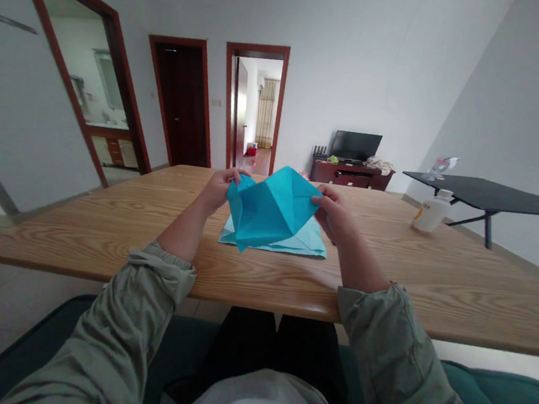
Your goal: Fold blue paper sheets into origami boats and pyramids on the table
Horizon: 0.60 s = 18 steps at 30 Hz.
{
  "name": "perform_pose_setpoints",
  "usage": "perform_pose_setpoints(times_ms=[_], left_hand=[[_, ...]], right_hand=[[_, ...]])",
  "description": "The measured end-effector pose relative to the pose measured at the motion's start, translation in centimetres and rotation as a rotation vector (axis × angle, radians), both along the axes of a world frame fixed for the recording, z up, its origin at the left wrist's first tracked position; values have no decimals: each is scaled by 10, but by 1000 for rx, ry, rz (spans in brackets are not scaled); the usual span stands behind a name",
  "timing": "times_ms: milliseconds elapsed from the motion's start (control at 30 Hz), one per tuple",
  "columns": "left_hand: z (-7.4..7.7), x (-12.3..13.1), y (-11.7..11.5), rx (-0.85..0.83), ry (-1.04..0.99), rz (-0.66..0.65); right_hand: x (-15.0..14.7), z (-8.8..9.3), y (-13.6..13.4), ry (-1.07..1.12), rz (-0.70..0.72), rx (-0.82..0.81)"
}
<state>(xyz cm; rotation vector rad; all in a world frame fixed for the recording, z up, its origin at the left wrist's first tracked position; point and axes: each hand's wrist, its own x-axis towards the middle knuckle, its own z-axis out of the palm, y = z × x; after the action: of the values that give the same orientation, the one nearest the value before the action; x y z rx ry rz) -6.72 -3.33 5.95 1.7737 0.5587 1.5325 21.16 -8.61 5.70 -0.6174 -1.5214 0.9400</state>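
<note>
Left fingers [237,176], right fingers [324,200] pinching blue paper [271,209]; label [423,208] on white bottle [435,214] illegible.

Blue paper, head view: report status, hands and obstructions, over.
Left hand, right hand: both gripping blue paper. Paper creased, held above paler paper on the table. Bottle off to the right, not in the way.

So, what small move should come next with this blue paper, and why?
Perhaps pull gently outward: the left fingers and right fingers pinch opposite sides of the blue paper, which looks creased and bent rather than flat.
</note>
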Motion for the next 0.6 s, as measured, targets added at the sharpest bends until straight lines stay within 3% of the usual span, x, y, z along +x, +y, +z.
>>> perform_pose_setpoints(times_ms=[133,200,433,600], left_hand=[[-8,-7,19,-37,-162,200],[-10,-8,24,-89,-201,225],[-8,-5,15,-370,-275,-83],[-15,5,12,-388,-226,-20]], right_hand=[[2,-3,12,119,-104,-27],[2,-5,18,150,-144,-78],[6,-12,27,99,-190,-116],[7,-15,31,80,-235,-102]])
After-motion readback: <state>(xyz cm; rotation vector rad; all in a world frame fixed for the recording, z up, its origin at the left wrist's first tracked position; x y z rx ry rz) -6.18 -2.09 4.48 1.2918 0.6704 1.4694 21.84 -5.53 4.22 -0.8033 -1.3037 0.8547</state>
